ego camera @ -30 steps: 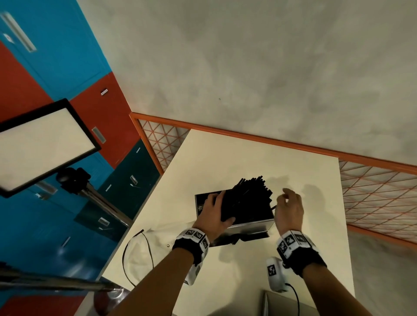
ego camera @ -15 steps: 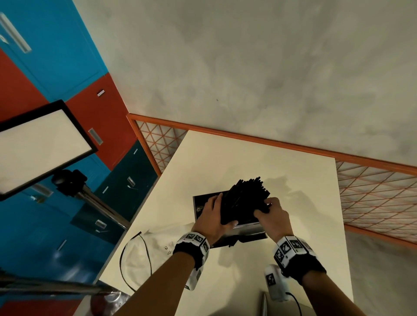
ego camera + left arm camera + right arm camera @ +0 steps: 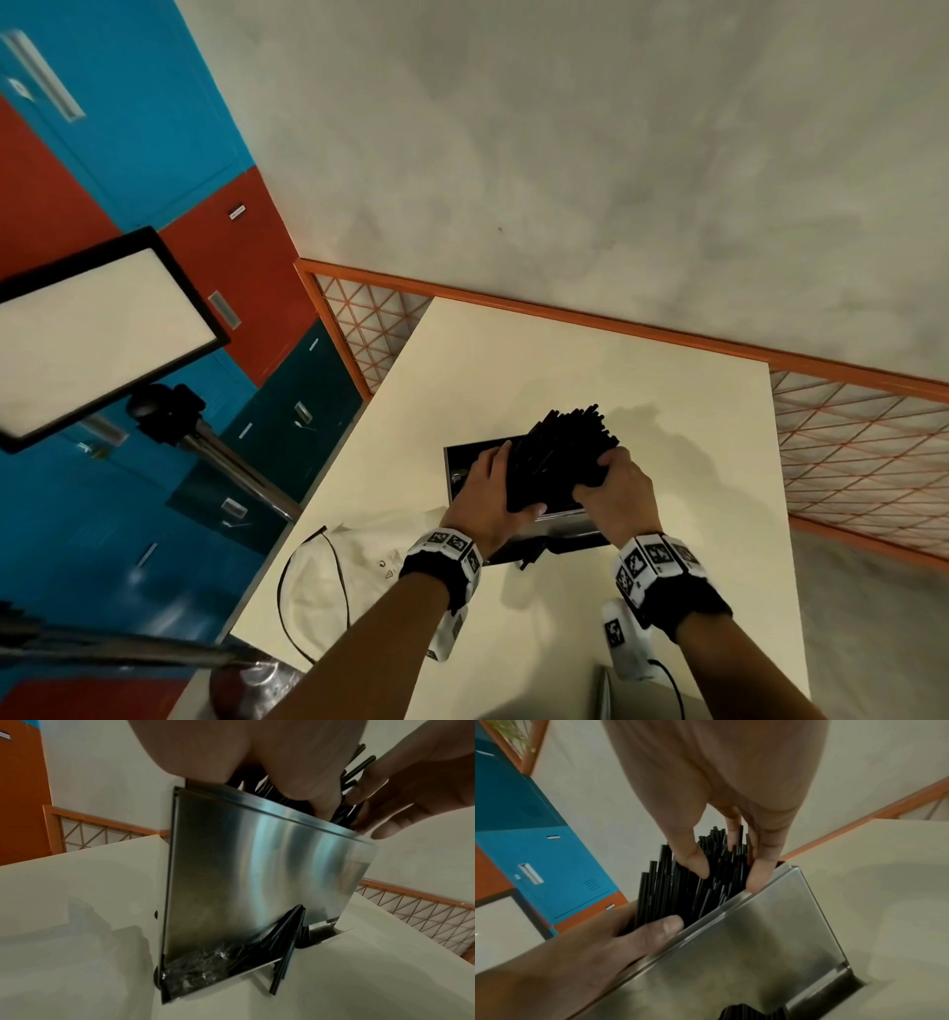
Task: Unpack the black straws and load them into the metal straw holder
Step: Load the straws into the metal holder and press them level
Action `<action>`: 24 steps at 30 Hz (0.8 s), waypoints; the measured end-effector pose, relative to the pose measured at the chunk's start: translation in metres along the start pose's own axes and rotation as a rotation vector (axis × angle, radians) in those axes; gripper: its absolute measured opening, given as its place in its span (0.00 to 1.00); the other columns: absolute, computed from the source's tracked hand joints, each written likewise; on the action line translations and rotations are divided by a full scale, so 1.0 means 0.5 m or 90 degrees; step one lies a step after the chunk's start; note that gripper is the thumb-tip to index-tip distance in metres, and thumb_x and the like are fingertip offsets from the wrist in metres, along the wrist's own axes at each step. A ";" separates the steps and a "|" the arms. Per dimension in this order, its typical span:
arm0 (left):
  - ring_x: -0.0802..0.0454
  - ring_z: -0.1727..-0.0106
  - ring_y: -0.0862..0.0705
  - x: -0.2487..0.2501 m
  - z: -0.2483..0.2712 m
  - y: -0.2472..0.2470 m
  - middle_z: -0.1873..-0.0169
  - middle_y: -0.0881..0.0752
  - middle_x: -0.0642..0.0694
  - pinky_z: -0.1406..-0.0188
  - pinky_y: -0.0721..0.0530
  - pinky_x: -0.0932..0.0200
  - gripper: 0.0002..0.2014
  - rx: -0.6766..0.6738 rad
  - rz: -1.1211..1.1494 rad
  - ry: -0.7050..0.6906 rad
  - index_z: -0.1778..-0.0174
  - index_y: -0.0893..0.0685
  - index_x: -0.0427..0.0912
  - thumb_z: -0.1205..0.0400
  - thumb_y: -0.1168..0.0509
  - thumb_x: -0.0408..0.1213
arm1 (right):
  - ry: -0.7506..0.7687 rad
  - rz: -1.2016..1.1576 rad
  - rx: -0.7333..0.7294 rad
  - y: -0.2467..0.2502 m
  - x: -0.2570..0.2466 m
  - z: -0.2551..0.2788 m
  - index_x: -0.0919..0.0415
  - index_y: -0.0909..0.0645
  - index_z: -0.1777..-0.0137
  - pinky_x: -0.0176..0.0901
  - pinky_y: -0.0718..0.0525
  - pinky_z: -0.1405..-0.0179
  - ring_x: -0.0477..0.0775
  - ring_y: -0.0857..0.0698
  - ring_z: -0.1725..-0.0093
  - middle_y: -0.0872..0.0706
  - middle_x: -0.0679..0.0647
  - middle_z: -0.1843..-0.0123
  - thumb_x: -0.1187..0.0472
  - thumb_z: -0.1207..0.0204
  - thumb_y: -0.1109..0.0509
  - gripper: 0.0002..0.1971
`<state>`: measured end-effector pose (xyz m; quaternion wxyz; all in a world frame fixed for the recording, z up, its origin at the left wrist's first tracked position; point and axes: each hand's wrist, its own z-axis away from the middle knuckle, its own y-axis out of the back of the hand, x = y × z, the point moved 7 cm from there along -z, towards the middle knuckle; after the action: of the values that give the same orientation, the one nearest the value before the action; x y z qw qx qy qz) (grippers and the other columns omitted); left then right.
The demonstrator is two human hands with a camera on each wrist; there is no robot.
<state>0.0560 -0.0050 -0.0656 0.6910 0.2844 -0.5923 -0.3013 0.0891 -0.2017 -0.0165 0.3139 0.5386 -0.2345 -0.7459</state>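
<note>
A thick bundle of black straws (image 3: 560,452) stands tilted in the open top of the metal straw holder (image 3: 565,524) on the cream table (image 3: 667,401). My left hand (image 3: 493,488) grips the bundle's left side, thumb across the front. Gripping the right side is my right hand (image 3: 616,488). In the right wrist view the right hand's fingertips (image 3: 762,874) dig into the straws (image 3: 680,892) at the holder's (image 3: 757,953) rim, and the left hand (image 3: 603,953) clasps them from below. A few straws (image 3: 282,939) poke out of the holder's (image 3: 257,872) bottom opening.
Crumpled clear plastic (image 3: 195,969) lies in the holder's bottom tray. A white bag with a black cord (image 3: 359,565) lies at the table's left front. A white tagged device (image 3: 626,637) sits near the front edge. A light panel on a stand (image 3: 92,329) rises at left.
My right hand, which hovered apart beside the bundle, has moved left and taken hold of the straws' right side. The left hand has kept its grip.
</note>
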 end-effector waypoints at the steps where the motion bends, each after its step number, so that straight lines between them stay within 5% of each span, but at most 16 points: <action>1: 0.44 0.22 0.28 0.001 0.000 0.000 0.18 0.38 0.47 0.26 0.22 0.49 0.51 0.002 -0.001 -0.001 0.12 0.46 0.47 0.25 0.27 0.61 | -0.007 0.003 -0.014 -0.004 0.000 0.004 0.59 0.31 0.40 0.46 0.22 0.54 0.62 0.18 0.49 0.16 0.58 0.48 0.58 0.31 0.25 0.23; 6: 0.44 0.22 0.28 0.001 -0.001 -0.001 0.18 0.38 0.47 0.26 0.22 0.48 0.51 -0.003 -0.002 -0.007 0.12 0.46 0.46 0.25 0.27 0.61 | -0.018 0.006 -0.071 -0.030 -0.006 0.010 0.52 0.41 0.44 0.60 0.10 0.58 0.66 0.12 0.57 0.17 0.57 0.54 0.52 0.36 0.22 0.30; 12: 0.44 0.23 0.27 0.003 -0.001 0.000 0.19 0.37 0.47 0.28 0.21 0.49 0.51 0.002 -0.009 -0.014 0.12 0.46 0.46 0.25 0.27 0.62 | -0.023 -0.067 -0.108 -0.044 -0.021 -0.002 0.52 0.39 0.37 0.50 0.11 0.79 0.64 0.12 0.61 0.19 0.59 0.46 0.64 0.35 0.20 0.34; 16: 0.45 0.23 0.28 0.004 0.000 0.003 0.19 0.37 0.48 0.28 0.21 0.51 0.51 0.001 -0.003 -0.010 0.12 0.47 0.48 0.25 0.26 0.61 | -0.005 -0.109 -0.096 -0.052 -0.025 0.002 0.51 0.37 0.36 0.54 0.09 0.73 0.62 0.10 0.64 0.16 0.57 0.49 0.64 0.31 0.23 0.30; 20: 0.44 0.22 0.28 0.003 -0.002 0.002 0.18 0.38 0.47 0.26 0.22 0.49 0.54 -0.001 0.008 -0.005 0.11 0.49 0.48 0.26 0.25 0.61 | 0.035 -0.047 -0.055 -0.049 -0.034 0.001 0.53 0.33 0.33 0.53 0.12 0.50 0.63 0.12 0.50 0.13 0.56 0.47 0.62 0.31 0.23 0.29; 24: 0.45 0.22 0.29 0.006 0.001 0.005 0.18 0.37 0.47 0.25 0.23 0.50 0.55 0.004 0.031 0.001 0.12 0.49 0.48 0.27 0.23 0.60 | 0.048 -0.029 -0.075 -0.049 -0.039 -0.001 0.54 0.30 0.33 0.49 0.15 0.49 0.62 0.13 0.47 0.12 0.56 0.47 0.63 0.32 0.23 0.28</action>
<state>0.0561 -0.0057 -0.0615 0.6978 0.2726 -0.5993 -0.2822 0.0886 -0.1705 -0.0206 0.3366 0.5518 -0.1661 -0.7447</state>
